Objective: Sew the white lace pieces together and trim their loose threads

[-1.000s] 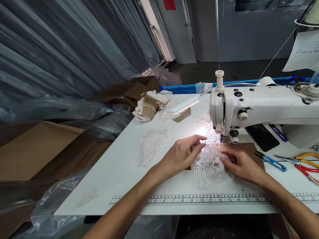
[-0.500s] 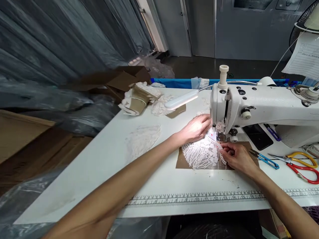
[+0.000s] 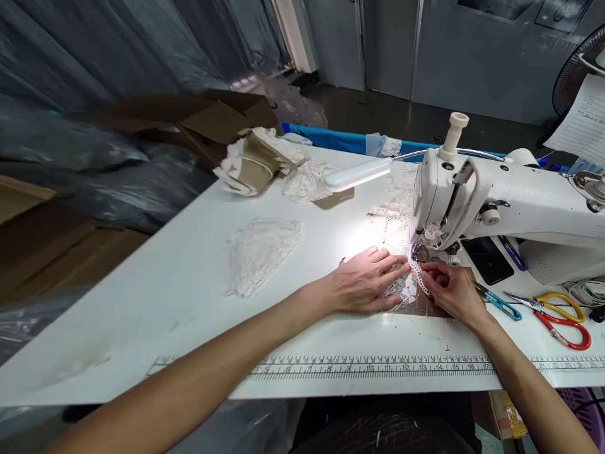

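The left hand (image 3: 371,282) lay palm down with its fingers extended, pressing on a piece of white lace (image 3: 405,291) and gripping nothing between the fingers. The right hand (image 3: 451,293) pinched the lace's scalloped trim (image 3: 418,277) between thumb and forefinger. The lace lay just in front of the presser foot of the white sewing machine (image 3: 456,195), partly hidden under the left hand, over a brown board (image 3: 432,308) on the counter (image 3: 189,328). Blue thread snips (image 3: 503,306) lay just beyond the right hand, with yellow-and-red-handled scissors (image 3: 560,318) farther right and a black smartphone (image 3: 489,260) behind. A fan-shaped lace piece (image 3: 262,255) rested apart on the left, and a white lamp (image 3: 359,174) hung over the rear of the counter.
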Motion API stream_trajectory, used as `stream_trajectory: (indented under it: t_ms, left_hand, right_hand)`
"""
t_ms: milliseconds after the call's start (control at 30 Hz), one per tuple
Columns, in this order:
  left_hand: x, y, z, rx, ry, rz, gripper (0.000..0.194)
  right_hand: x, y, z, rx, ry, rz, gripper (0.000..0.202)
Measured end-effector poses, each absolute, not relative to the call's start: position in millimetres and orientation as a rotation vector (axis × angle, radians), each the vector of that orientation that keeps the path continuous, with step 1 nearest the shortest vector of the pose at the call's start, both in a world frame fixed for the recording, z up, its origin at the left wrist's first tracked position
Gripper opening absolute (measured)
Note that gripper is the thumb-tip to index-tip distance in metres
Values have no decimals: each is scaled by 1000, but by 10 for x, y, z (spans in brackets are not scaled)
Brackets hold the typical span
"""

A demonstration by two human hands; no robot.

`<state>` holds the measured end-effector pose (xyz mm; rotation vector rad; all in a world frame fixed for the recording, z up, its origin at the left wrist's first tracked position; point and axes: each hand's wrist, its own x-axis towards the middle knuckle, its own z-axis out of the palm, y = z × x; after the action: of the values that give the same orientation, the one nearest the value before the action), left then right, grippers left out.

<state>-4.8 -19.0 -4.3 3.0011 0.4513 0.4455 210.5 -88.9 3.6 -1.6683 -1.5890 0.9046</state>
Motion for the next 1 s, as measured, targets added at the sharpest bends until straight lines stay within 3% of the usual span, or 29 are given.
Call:
stream_trajectory:
  t_ms: [333, 567, 733, 867, 1000]
  left_hand:
    - [-23, -239, -90, 3048, 528, 412, 58]
    - [26, -256, -102, 3017, 414, 1042, 22]
    - [101, -291, -182, 2985, 276, 1013, 16]
    - [90, -269, -229, 2999, 344, 874, 15]
    - [60, -262, -206, 2985, 287, 948, 20]
  right_hand:
    - [2095, -904, 32, -1724, -1562, 945, 22]
    - [2033, -1014, -73, -1484, -1827, 496, 20]
    - [1981, -1042, -126, -1480, -2065, 275, 21]
    - [2051, -1013, -94, -1417, -2129, 403, 22]
    - [2219, -899, 37, -1490, -2042, 658, 28]
